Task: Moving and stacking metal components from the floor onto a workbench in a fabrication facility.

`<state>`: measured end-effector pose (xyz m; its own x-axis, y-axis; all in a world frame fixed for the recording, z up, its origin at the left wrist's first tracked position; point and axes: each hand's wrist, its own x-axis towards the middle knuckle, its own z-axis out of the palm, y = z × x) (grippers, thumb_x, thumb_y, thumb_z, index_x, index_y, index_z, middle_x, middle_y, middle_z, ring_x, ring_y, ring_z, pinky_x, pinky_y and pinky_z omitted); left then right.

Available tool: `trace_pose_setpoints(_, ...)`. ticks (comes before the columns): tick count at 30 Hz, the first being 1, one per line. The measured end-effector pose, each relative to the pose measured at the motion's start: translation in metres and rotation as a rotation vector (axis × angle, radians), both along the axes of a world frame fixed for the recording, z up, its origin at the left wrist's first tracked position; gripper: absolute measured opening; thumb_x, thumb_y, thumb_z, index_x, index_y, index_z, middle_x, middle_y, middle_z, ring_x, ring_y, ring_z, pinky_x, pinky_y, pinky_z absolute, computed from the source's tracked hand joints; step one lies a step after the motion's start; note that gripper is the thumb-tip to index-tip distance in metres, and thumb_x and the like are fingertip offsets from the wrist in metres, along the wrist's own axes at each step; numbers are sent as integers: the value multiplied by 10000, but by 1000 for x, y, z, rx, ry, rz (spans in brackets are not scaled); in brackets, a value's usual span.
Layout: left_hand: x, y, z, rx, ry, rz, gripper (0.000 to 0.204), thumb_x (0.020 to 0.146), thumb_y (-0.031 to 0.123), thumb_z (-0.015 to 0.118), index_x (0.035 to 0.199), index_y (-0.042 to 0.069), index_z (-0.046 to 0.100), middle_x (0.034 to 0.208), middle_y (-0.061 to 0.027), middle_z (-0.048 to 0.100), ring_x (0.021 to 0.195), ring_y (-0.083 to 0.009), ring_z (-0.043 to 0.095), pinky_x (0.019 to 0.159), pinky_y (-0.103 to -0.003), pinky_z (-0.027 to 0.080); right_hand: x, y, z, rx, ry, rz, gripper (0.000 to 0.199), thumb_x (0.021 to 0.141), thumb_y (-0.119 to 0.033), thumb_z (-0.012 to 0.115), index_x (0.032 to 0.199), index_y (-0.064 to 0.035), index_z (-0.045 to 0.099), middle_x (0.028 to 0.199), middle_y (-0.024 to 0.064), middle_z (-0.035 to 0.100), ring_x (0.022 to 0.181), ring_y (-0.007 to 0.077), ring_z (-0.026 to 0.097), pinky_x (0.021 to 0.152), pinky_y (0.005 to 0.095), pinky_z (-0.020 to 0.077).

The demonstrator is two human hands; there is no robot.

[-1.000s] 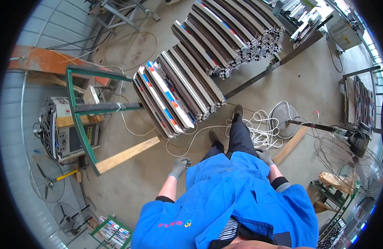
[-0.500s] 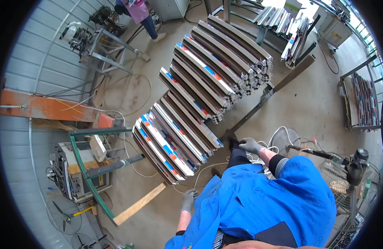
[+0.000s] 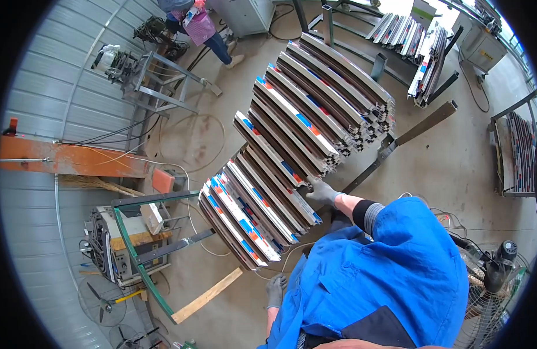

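My right hand [image 3: 323, 192], in a grey glove, reaches to the near end of a long metal profile [image 3: 269, 148] in the middle of a large stack. Its fingertips touch or nearly touch the profile ends, with thumb and fingers apart; no firm grip shows. By my left side hangs my gloved left hand [image 3: 275, 291], empty, its fingers loosely stretched. The stacked profiles are brown, grey and white, some with blue, red and white film. A lower group of profiles [image 3: 239, 218] lies nearer to my left hand.
Dark steel bars [image 3: 390, 148] and a green frame [image 3: 128, 250] jut out around the stack. A wooden strip [image 3: 207, 295] sticks out at the lower left. A fan [image 3: 495, 279] stands at my right. Cables run over the floor. Another person [image 3: 207, 35] stands at the far left.
My right hand has moved forward and left from beside my leg to the profile ends. My body has leaned toward the stack. The left hand still hangs at my side.
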<state>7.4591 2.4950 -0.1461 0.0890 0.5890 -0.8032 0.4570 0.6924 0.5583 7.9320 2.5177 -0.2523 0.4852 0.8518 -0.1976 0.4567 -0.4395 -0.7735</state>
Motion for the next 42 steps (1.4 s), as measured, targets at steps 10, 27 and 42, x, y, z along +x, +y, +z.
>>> trace_pose_setpoints(10, -59, -28, -57, 183, 206, -315, 285, 932, 149, 552, 1078, -40, 706, 944, -152, 732, 861, -195, 700, 755, -289, 557, 3, -11, 57, -283, 290, 127, 831, 766, -285, 647, 1499, -37, 344, 1047, 317, 667, 1026, 413, 657, 915, 457, 513)
trace_pose_setpoints(27, -1, -44, 16, 4, 112, 109, 281, 974, 151, 531, 1121, -33, 685, 1037, -146, 728, 863, -199, 704, 765, -306, 570, 19, -102, -11, -480, 348, 312, 345, 773, -271, 636, 1001, -41, 754, 994, 187, 732, 956, 323, 705, 876, 385, 539)
trace_pose_setpoints(42, -9, -59, 15, -45, 96, 199, 313, 963, 197, 536, 1150, -6, 683, 1009, -129, 727, 885, -194, 695, 786, -314, 558, -4, -70, -16, -438, 462, 315, 331, 829, -241, 650, 1043, -3, 739, 1012, 173, 742, 949, 258, 712, 883, 331, 528)
